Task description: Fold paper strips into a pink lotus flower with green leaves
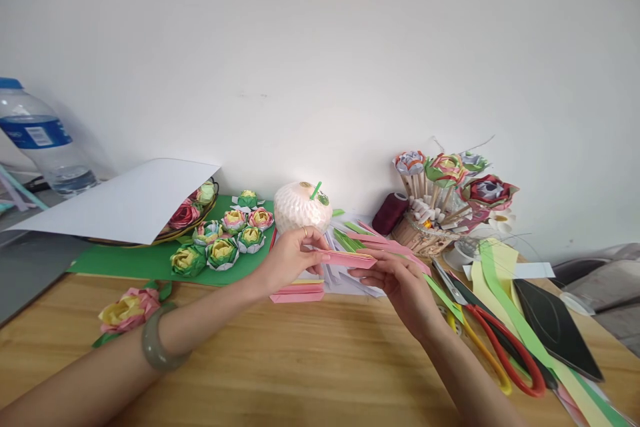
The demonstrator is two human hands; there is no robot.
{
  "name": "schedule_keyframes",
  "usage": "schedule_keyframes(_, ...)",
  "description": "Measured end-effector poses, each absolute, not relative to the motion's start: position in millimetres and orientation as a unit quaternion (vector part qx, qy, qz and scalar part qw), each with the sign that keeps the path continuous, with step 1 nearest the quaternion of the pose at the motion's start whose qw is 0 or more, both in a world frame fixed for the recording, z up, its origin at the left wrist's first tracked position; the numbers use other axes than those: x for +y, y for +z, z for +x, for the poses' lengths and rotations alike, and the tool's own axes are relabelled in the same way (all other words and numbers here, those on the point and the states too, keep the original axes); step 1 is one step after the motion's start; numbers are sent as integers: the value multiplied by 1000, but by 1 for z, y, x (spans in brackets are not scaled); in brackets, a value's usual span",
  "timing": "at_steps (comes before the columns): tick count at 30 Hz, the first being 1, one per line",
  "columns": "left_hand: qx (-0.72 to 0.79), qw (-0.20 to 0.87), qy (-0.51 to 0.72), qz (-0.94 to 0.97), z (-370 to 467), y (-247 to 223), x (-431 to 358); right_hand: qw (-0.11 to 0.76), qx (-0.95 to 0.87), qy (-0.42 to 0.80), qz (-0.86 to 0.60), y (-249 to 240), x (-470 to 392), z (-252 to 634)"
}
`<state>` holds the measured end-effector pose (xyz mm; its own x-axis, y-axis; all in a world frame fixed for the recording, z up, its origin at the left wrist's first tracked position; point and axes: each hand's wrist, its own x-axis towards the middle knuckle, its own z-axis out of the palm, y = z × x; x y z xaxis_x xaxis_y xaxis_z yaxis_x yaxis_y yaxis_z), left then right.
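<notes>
Between my two hands is a folded pink paper strip (350, 259) with a thin yellow edge, held above the table. My left hand (295, 253), with a ring on one finger, pinches its left end. The fingers of my right hand (395, 280) close on its right end. Just below my left hand lies a small stack of folded pink paper pieces (299, 292). Behind the hands, folded green, pink and white paper pieces (345, 277) are spread out, partly hidden by my fingers.
Paper flowers (223, 252) sit on a green sheet (115, 260) at left; another paper flower (127, 310) lies nearer. A white textured ball (301, 207) stands behind. At right are a flower basket (425, 239), a thread spool (390, 212), red-handled scissors (505, 347) and a black tablet (557, 327).
</notes>
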<state>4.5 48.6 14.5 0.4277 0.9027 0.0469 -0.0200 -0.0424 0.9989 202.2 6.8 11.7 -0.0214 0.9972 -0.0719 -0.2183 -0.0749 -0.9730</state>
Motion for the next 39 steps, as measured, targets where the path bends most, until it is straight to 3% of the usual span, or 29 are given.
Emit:
schedule_keyframes(7,380,588,356,619,4,14,49,454,-529,508,-507,13,3,200)
schedule_keyframes(14,379,541,304,687,5,10,47,452,-563,467,-510,14,2,197)
schedule_keyframes(20,299,743,177,572,3,16,42,433,-646,417,-470,18,-2,193)
schedule_keyframes(23,255,769,122,573,1,17,40,409,-683,410,-446,15,-2,193)
schedule_keyframes(26,271,726,121,620,1,15,38,402,-689,389,-460,10,-1,193)
schedule_keyframes(31,324,626,196,682,7,6,33,474,-617,311,-547,8,1,194)
schedule_keyframes(39,383,492,187,759,8,6,27,431,-572,420,-558,19,0,188)
